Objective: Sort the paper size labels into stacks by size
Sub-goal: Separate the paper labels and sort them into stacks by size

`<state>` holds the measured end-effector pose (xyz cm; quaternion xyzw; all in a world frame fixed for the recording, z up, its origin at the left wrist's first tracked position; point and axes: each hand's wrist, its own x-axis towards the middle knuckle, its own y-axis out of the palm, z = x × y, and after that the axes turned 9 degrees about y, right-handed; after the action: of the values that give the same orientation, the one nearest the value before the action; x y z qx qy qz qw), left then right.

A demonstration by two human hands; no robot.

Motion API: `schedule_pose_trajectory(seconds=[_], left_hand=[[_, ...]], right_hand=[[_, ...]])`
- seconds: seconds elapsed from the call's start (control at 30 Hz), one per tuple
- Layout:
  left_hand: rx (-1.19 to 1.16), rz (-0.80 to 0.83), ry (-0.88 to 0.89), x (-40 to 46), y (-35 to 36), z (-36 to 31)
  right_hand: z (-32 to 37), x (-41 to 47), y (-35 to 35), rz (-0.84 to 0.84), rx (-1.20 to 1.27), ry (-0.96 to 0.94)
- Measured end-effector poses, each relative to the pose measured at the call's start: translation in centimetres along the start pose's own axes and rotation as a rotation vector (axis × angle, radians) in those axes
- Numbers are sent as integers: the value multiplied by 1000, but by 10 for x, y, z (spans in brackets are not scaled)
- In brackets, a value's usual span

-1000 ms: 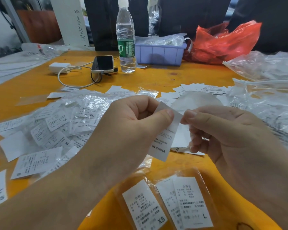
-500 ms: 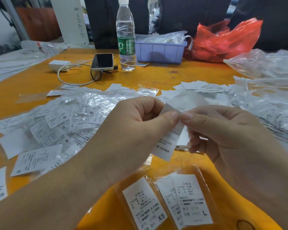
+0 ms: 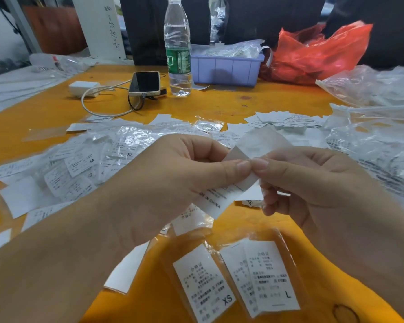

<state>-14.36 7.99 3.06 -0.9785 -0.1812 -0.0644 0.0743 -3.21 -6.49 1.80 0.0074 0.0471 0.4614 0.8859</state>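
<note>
Hands: left hand (image 3: 173, 183) and right hand (image 3: 313, 183) pinch one label (image 3: 217, 201).
Label axis: slants down-left.
Stacks: XS stack (image 3: 203, 285), L stack (image 3: 268, 276) directly below.

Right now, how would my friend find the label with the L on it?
Start at the orange table, nearest edge, under the right hand. Two bagged labels lie side by side. The L label is the right one; the XS label is on its left.

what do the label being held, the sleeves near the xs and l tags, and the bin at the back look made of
Held label: thin matte white paper, by its bend and flat print. Sleeves: clear glossy plastic film, by the glare and crinkles. Bin: rigid lilac plastic with moulded ribs, probably.
</note>
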Motion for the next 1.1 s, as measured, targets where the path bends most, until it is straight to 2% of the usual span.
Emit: schedule_pose_trajectory(seconds=[0.23, 0.33, 0.47, 0.57, 0.73, 0.97, 1.1], left_hand=[[-97, 19, -35, 0, 2, -2], [30, -13, 53, -1, 2, -2], [102, 28, 140, -3, 2, -4], [128, 46, 131, -2, 2, -4], [181, 97, 42, -3, -3, -6], [225, -124, 119, -3, -2, -7], [238, -111, 180, -4, 3, -10]], right_hand=[[-1, 1, 0, -2, -53, -12], [-3, 2, 0, 19, -54, 7], [-2, 1, 0, 48, -56, 17], [0, 0, 0, 33, -48, 6], [2, 1, -3, -83, 56, -42], [3, -1, -2, -88, 21, -5], [2, -1, -1, -105, 23, -8]])
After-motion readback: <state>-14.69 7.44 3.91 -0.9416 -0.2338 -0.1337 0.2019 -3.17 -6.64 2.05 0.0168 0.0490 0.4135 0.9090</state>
